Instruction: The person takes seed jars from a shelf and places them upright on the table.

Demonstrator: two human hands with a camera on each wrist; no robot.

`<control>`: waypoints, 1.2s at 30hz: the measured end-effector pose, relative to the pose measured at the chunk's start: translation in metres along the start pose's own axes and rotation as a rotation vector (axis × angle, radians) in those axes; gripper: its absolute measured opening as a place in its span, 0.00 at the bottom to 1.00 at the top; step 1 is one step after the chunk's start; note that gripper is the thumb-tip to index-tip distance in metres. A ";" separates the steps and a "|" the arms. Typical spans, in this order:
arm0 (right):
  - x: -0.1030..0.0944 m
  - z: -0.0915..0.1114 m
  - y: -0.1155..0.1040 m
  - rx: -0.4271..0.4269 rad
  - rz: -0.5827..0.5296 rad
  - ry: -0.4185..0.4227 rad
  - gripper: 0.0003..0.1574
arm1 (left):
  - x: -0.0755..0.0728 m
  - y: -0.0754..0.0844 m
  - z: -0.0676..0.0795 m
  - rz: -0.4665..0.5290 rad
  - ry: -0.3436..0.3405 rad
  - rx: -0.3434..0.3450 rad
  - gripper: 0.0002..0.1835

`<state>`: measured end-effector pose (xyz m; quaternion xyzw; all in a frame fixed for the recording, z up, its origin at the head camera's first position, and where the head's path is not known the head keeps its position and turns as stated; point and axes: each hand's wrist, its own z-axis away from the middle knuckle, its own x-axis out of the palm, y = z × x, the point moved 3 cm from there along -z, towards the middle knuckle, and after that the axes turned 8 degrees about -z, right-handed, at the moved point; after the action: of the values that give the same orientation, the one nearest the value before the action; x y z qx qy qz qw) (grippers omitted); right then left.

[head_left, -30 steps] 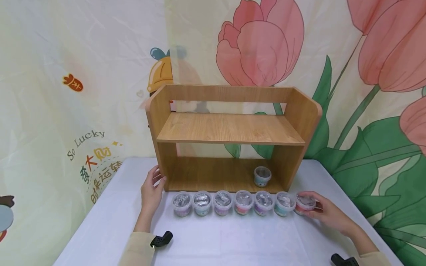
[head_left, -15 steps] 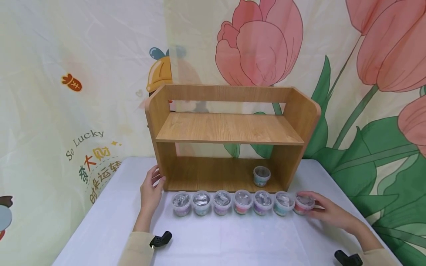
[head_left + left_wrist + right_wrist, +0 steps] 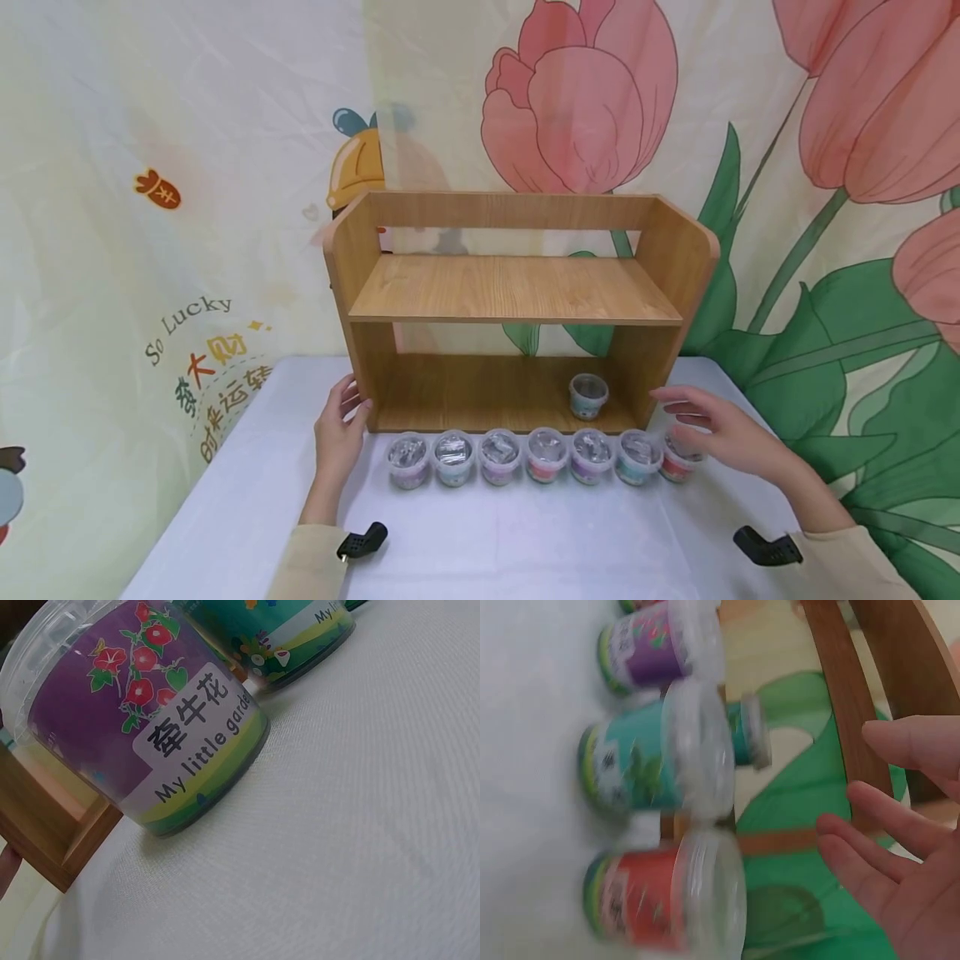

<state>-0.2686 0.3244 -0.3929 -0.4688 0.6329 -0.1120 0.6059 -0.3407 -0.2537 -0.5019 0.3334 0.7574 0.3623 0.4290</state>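
Observation:
Several small plastic tubs with clear lids stand in a row before a wooden shelf [image 3: 517, 289]. At the row's right end is the red tub [image 3: 678, 463], beside a teal tub [image 3: 637, 468]. My right hand [image 3: 723, 429] hovers over and behind the red tub, partly covering its lid, with fingers stretched and holding nothing. The right wrist view shows the spread fingers [image 3: 889, 847] apart from the tubs. My left hand [image 3: 341, 433] rests against the shelf's left side panel. A purple tub [image 3: 142, 705] with a morning-glory label fills the left wrist view.
Another small tub [image 3: 588, 396] stands on the shelf's lower board, near its right side. The upper board [image 3: 517, 287] bears nothing. A white cloth [image 3: 510, 542] covers the table, and a printed curtain [image 3: 247, 125] hangs behind.
My right hand has let go of the red tub and risen up and back toward the shelf's right side. The left hand has stayed at the shelf's left panel.

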 end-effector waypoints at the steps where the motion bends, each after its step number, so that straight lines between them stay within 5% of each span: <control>1: 0.002 -0.005 -0.003 -0.006 -0.003 0.001 0.29 | 0.000 0.000 0.000 -0.001 -0.001 0.000 0.29; 17: 0.048 -0.078 0.009 0.089 -0.076 0.021 0.35 | 0.000 0.003 0.002 -0.011 0.036 0.009 0.29; 36: 0.088 -0.110 0.029 0.203 0.055 0.049 0.33 | 0.000 0.004 0.002 -0.013 0.016 0.012 0.32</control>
<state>-0.3625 0.2290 -0.4458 -0.3845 0.6457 -0.1702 0.6374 -0.3379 -0.2512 -0.4995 0.3281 0.7650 0.3578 0.4232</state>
